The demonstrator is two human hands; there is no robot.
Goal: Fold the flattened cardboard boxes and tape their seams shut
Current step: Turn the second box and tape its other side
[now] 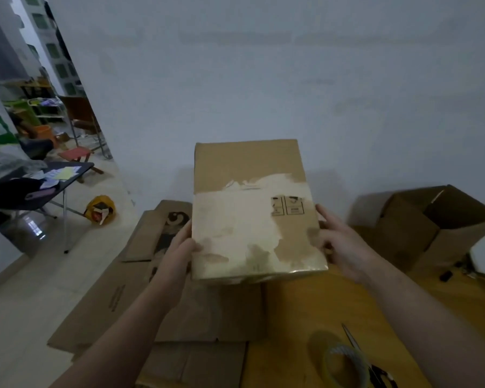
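Head view: you have both hands raised in front of you. What are they on?

— Your left hand [179, 247] grips the left edge of the cardboard box [252, 163]. The thumb is on the face turned to you and the other fingers are hidden behind. Your right hand [339, 245] holds the right edge, its fingers curled round it.

So the box sits between your two hands?

— Yes. You hold it up clear of the bench [305, 309], with both hands on its lower half. It leans back, so the bottom edge is nearest you and the top reaches toward the wall [263, 79].

How does the box look?

— It is brown and taller than it is wide. A large pale patch with a ragged outline covers most of the lower face, as if the top layer of paper had come off. Two small printed symbols sit near the right edge, just beside your right hand. A glossy strip along the bottom edge catches the light. You cannot tell from here whether the seams are taped.

And further out?

— A stack of flattened boxes [140, 275] lies below your left hand and forearm. An opened box [431, 225] stands well to the right, its flaps up. A roll of clear tape [345, 362] lies on the bench near your right forearm, with scissors [353, 343] just beside it.
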